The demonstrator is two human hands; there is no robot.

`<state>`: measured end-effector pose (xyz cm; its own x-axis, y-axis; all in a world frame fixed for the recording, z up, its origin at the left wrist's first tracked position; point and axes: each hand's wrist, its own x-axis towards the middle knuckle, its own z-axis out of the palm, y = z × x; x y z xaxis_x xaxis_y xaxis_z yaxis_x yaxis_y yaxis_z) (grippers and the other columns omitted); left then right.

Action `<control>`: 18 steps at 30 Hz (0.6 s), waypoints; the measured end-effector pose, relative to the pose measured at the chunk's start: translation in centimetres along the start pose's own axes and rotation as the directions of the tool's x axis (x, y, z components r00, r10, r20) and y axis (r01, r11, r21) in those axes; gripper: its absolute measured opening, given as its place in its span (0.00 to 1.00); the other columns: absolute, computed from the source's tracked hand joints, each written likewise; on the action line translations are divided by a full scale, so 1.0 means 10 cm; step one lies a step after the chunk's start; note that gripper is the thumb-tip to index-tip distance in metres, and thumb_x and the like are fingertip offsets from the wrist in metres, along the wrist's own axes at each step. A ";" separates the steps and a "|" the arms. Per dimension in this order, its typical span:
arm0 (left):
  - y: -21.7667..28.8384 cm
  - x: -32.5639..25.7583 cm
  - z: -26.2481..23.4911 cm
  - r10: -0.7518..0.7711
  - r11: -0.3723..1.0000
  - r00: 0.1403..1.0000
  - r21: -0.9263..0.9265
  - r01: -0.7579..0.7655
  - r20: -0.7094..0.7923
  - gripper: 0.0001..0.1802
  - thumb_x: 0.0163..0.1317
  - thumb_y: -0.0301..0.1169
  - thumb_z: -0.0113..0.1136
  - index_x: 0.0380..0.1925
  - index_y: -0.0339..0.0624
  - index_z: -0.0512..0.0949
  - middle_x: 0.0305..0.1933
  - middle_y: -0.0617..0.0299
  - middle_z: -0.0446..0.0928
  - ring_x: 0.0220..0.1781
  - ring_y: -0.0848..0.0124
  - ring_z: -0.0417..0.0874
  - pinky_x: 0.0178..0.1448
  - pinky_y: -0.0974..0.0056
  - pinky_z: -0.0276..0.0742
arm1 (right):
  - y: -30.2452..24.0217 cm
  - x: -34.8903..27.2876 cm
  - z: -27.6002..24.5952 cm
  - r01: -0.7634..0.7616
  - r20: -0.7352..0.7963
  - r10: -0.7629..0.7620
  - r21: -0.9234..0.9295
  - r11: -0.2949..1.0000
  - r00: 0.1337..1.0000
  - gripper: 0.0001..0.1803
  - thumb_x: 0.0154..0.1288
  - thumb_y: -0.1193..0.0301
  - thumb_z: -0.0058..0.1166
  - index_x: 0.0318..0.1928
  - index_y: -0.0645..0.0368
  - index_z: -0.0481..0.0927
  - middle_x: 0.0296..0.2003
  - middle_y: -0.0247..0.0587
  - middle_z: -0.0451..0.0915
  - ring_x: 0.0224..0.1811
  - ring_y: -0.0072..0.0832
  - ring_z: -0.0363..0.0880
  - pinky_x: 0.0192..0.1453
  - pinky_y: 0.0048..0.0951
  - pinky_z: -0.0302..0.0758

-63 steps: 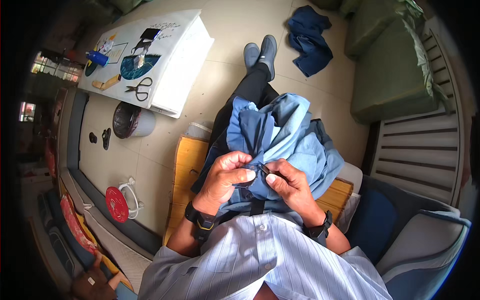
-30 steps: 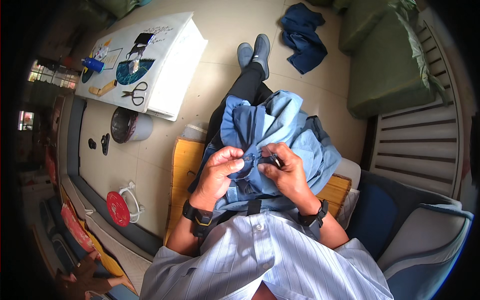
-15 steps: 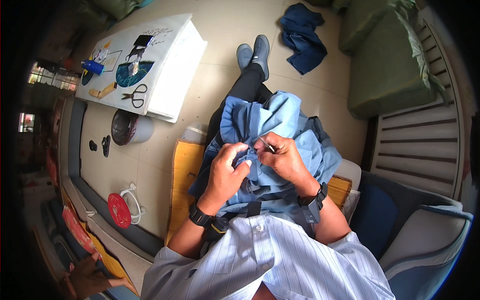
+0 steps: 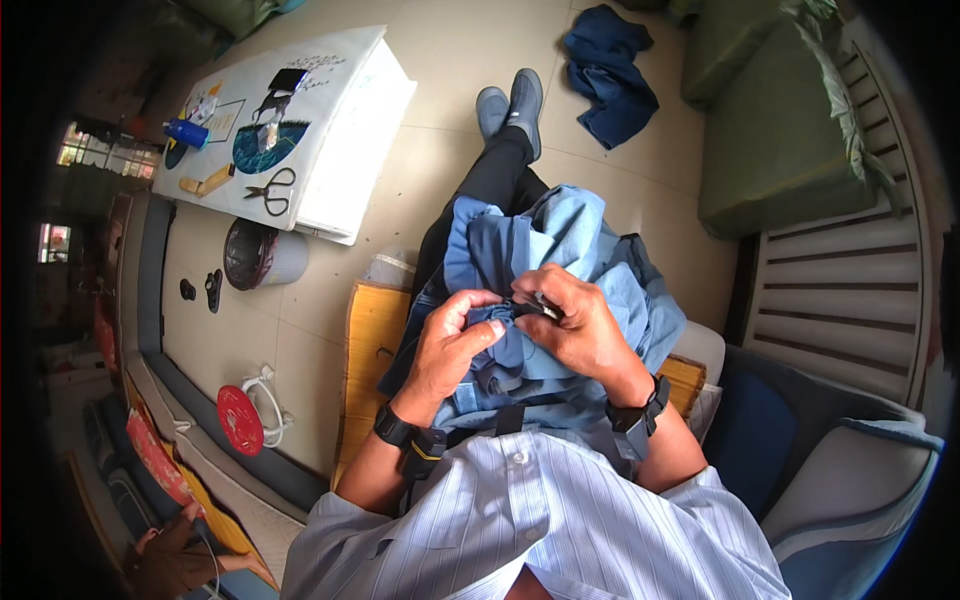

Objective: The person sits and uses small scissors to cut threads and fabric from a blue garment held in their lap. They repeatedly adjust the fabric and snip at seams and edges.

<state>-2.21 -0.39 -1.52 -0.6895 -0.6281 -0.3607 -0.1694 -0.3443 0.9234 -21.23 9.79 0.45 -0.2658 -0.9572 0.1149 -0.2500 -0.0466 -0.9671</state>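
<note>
A bundle of blue denim cloth [image 4: 560, 225], light and darker in its folds, lies across my lap. My left hand [image 4: 455, 345] is closed, thumb and fingers pinching a gathered edge of the denim. Close beside it, my right hand [image 4: 575, 320] grips a small silver metal tool [image 4: 543, 302], mostly hidden by the fingers, so its kind cannot be made out. Its fingertips meet the same gathered spot of cloth. Black bands with small boxes circle both wrists.
Black scissors [image 4: 270, 192] and a blue bottle [image 4: 186, 133] lie on a white table [image 4: 355, 130] at the far left. Below stands a waste bin [image 4: 285, 258]. Dark blue clothing [image 4: 610, 75] lies on the floor. A red round-topped stool [image 4: 240, 420] and another person's limbs [image 4: 175, 560] are left.
My right hand has turned slightly, and its tool now shows at a different angle between the fingers. The pinched cloth has shifted a little. At lower left, the other person's limbs have moved.
</note>
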 end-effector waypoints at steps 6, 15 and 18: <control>0.02 0.01 0.00 0.031 0.999 0.998 -0.018 -0.030 0.049 0.18 0.65 0.24 0.66 0.54 0.33 0.79 0.45 0.67 0.80 0.42 0.84 0.76 0.47 0.74 0.75 | 0.06 0.00 0.04 0.065 0.021 -0.064 -0.094 0.993 0.998 0.17 0.58 0.83 0.62 0.49 0.59 0.82 0.38 0.49 0.83 0.39 0.45 0.87 0.41 0.37 0.80; 0.07 -0.02 -0.03 -0.026 1.000 0.997 0.015 0.025 0.069 0.19 0.64 0.25 0.67 0.55 0.33 0.79 0.48 0.65 0.80 0.45 0.81 0.78 0.51 0.72 0.76 | 0.20 0.00 0.02 -0.231 -0.014 0.246 0.295 0.927 0.969 0.08 0.68 0.83 0.57 0.47 0.64 0.80 0.35 0.32 0.81 0.40 0.19 0.78 0.45 0.25 0.77; 0.05 -0.01 -0.06 -0.051 0.998 0.995 0.030 0.048 0.080 0.20 0.64 0.24 0.66 0.56 0.34 0.79 0.51 0.65 0.79 0.48 0.81 0.77 0.55 0.72 0.75 | 0.28 -0.03 -0.03 -0.218 -0.040 0.245 0.342 0.914 0.969 0.10 0.67 0.83 0.58 0.48 0.63 0.80 0.36 0.30 0.81 0.40 0.17 0.78 0.45 0.24 0.77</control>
<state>-1.80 -0.87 -1.09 -0.7344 -0.5517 -0.3953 -0.2235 -0.3534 0.9084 -22.17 10.00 -2.21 -0.3560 -0.9271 -0.1170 0.1476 0.0679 -0.9867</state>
